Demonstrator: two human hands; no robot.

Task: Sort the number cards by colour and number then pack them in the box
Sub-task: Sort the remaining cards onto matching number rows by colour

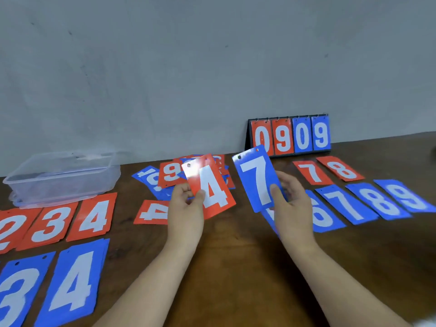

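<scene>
Blue comes first: a blue 3 card (16,298) and a blue 4 card (70,284) lie nearest on the brown wooden table (236,267) at the left, with a row of red cards (54,225) just beyond them. Further in, the left hand (186,208) pinches a red 4 card (210,185) by its lower left edge, thumb on the face and fingers behind. The right hand (290,199) grips a blue 7 card (256,178) the same way near its lower right corner. Both cards are off the table and tilted. Each stays flat though held by one edge, so they look thin, light and fairly stiff. Glare on the red one suggests a glossy, probably slippery face, so a firm edge pinch suits them, and stacks may slide apart. A card lying flat will likely need a corner pried up. A sideways red card (152,212) lies by the left hand, and a row of blue cards (368,204) runs to the right, with two red cards (312,172) behind it. Beyond the hands sits a loose pile (151,180) of unsorted cards. The clear plastic box (70,185) waits far left, apparently holding no cards, and a flip scoreboard (290,138) stands against the wall.
</scene>
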